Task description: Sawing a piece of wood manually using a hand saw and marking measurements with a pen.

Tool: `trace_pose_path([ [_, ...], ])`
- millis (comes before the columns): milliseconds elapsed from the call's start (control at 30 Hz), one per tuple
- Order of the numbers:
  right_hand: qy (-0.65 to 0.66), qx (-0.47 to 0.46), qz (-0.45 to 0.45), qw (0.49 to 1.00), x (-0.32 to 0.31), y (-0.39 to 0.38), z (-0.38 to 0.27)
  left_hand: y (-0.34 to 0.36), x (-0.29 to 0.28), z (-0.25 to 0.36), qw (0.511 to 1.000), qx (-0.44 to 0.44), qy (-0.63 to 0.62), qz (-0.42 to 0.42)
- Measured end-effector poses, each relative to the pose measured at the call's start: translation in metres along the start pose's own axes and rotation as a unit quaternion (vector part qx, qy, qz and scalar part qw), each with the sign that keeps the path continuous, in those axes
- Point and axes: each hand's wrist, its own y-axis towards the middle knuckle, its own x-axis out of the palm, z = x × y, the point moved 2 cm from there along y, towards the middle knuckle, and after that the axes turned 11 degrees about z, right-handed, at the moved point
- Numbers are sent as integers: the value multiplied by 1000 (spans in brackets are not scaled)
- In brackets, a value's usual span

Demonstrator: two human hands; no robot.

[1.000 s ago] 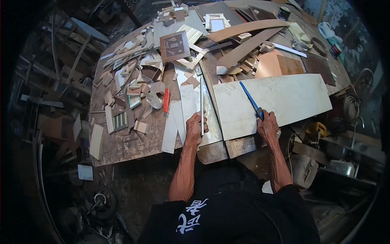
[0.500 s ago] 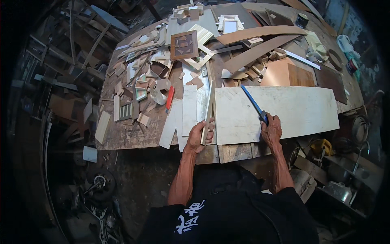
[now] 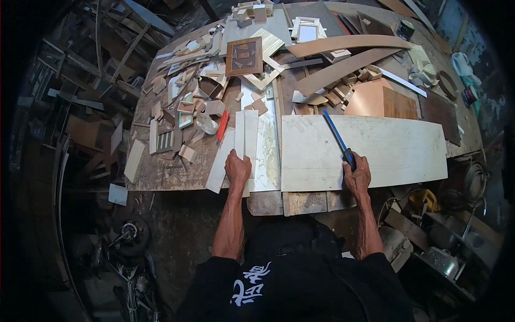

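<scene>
In the head view we see our left hand [image 3: 237, 167] pressed flat, palm down, on a pale narrow wooden strip [image 3: 240, 140] that lies lengthwise away from us on the workbench. Whether the fingers curl round the strip's edge we cannot tell; the hand looks spread rather than clenched. Just right of that hand lies a second pale strip [image 3: 251, 137], side by side with the first, and to its left a wider pale offcut [image 3: 219, 170] slants toward the bench's near edge. Beyond the fingertips, a little to the left, a short red flat tool [image 3: 222, 125] rests among small wood scraps.

Our right hand [image 3: 358, 173] is closed round the dark grip of a long blue-handled tool [image 3: 338, 138], whose blue shaft runs away from the fist, up and to the left, across a large whitish curved-edged board [image 3: 397, 153]. The fist itself rests on that board's near edge. Beyond the shaft's far end lie an orange-brown sheet [image 3: 370, 99] and two long curved brown wooden slats [image 3: 348, 43]. The scuffed brown wooden workbench [image 3: 161, 174] carries everything.
</scene>
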Motion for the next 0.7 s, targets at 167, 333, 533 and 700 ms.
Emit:
trace_pose_path([
  [167,12,-9,2,1000,0,0,0,5,7,-8,997,25,68,-9],
  [333,7,0,7,1000,1,1,4,-5,-1,19,988,-26,150,0],
  [533,7,-11,22,1000,2,0,0,-56,24,78,931,364,35,10],
  [700,29,-5,44,999,2,-3,3,-68,53,106,831,519,-55,-191],
])
